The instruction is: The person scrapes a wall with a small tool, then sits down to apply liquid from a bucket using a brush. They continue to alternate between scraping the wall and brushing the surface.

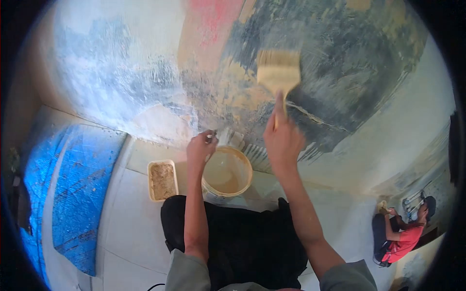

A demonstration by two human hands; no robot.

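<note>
My right hand (285, 145) is closed around the handle of a wide paintbrush (279, 75), index finger laid along it. The brush's bristles point up against a dark, patchy stretch of wall (335, 68); hand and brush are slightly blurred. Lower and to the left, my left hand (199, 149) is closed, with a small dark thing (211, 137) showing at its fingertips, too little visible to name. Just right of that hand stands a round bucket (248, 167) of cloudy, tan liquid. A whitish piece (232, 138) lies behind its rim, against the wall.
A rectangular tub (149, 182) of brown, crumbly material sits on the pale tiled floor (126, 218) to the left. Farther left, a blue sheet (80, 194) covers something. At the far right another person (400, 237) in a red shirt sits low. My dark-clad legs (233, 237) fold before the bucket.
</note>
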